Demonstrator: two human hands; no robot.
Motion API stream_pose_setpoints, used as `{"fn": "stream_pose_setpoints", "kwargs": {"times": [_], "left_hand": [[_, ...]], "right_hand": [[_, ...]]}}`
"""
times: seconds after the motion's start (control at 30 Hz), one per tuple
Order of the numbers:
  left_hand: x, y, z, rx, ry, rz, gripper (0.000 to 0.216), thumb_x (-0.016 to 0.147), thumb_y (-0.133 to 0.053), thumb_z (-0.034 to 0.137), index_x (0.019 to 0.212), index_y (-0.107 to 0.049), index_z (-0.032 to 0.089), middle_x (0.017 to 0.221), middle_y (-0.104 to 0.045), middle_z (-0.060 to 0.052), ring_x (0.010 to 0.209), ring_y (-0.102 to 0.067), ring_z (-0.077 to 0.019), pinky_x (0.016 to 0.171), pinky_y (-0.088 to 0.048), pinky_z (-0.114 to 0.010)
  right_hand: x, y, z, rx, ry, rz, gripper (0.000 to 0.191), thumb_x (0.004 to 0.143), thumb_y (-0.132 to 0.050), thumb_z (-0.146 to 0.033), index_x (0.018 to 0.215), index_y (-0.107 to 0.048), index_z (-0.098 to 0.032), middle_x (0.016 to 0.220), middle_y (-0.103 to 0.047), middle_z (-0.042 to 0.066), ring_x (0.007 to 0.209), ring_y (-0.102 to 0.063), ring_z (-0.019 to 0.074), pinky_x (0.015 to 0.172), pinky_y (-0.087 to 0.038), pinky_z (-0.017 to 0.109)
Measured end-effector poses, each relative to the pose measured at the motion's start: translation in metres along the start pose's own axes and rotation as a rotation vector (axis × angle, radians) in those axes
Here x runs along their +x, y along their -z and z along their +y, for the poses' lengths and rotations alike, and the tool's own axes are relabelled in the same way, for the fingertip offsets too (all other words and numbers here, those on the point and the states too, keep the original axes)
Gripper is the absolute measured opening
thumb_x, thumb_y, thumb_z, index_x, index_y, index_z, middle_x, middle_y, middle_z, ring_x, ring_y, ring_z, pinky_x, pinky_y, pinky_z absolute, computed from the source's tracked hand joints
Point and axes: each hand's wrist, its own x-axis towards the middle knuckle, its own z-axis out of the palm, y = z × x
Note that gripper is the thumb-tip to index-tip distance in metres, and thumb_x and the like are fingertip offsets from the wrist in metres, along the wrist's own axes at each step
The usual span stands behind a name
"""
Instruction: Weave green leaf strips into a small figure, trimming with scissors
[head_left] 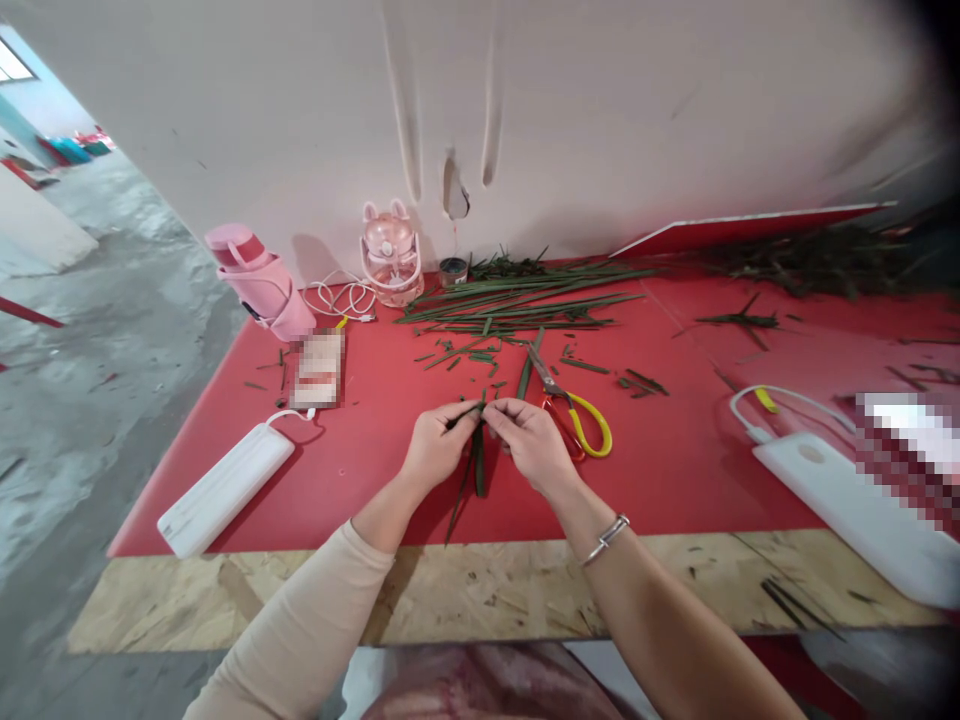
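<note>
Holding the leaf [481, 468] steady needs light pressure; left hand [439, 445] and right hand [529, 440] both have grip pinched on it.

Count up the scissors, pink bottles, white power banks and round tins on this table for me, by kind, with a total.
Scissors: 1
Pink bottles: 2 (tall bottle, rabbit-eared bottle)
White power banks: 2 (left power bank, right power bank)
Round tin: 1
Total: 6
The green strips overlap too much to count.
</note>
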Motion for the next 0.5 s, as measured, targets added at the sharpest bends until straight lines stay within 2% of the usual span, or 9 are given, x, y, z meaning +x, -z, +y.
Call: {"fn": "stream_pose_setpoints", "kwargs": {"times": [0.1,0.23,0.33,0.4,0.5], "left_hand": [[-0.002,-0.002,-0.001,0.017,-0.017,-0.045,0.028,0.078,-0.051,0.033,0.092,-0.070,0.018,0.064,-0.063,-0.001,0.054,-0.051,-0.0104,0.055,-0.042,-0.022],[-0.003,0.000,0.001,0.079,-0.083,-0.050,0.026,0.078,-0.051,0.029,0.093,-0.069,0.017,0.072,-0.064,-0.003,0.064,-0.055,-0.0124,0.062,-0.044,-0.023],[-0.003,0.001,0.004,0.079,-0.109,-0.077,0.026,0.075,-0.056,0.028,0.094,-0.069,0.016,0.080,-0.065,-0.004,0.071,-0.056,-0.0137,0.067,-0.044,-0.024],[-0.002,0.000,0.004,0.045,-0.066,-0.085,0.028,0.074,-0.058,0.031,0.095,-0.068,0.016,0.075,-0.064,-0.003,0.064,-0.054,-0.0119,0.062,-0.044,-0.023],[0.000,0.000,0.001,-0.017,0.039,-0.053,0.028,0.074,-0.057,0.035,0.091,-0.068,0.015,0.060,-0.057,0.001,0.049,-0.046,-0.0082,0.049,-0.040,-0.021]], "right_hand": [[0.001,-0.002,0.001,0.171,-0.135,0.009,0.029,0.067,-0.065,-0.044,0.071,-0.058,-0.017,0.048,-0.042,-0.007,0.038,-0.027,0.0047,0.037,-0.019,0.020],[0.001,-0.002,0.001,0.236,-0.161,0.001,0.030,0.065,-0.067,-0.043,0.068,-0.056,-0.016,0.046,-0.040,-0.008,0.036,-0.026,0.0032,0.037,-0.016,0.019],[0.001,-0.001,0.000,0.186,-0.149,-0.018,0.029,0.068,-0.065,-0.043,0.069,-0.057,-0.015,0.046,-0.040,-0.008,0.037,-0.026,0.0033,0.037,-0.017,0.019],[0.002,0.002,-0.001,0.125,-0.107,-0.013,0.028,0.069,-0.064,-0.042,0.073,-0.057,-0.016,0.048,-0.042,-0.007,0.038,-0.028,0.0036,0.037,-0.019,0.020],[0.004,0.008,-0.002,-0.021,0.028,0.031,0.027,0.069,-0.065,-0.037,0.086,-0.057,-0.017,0.056,-0.050,-0.006,0.043,-0.038,0.0060,0.044,-0.031,0.020]]}}
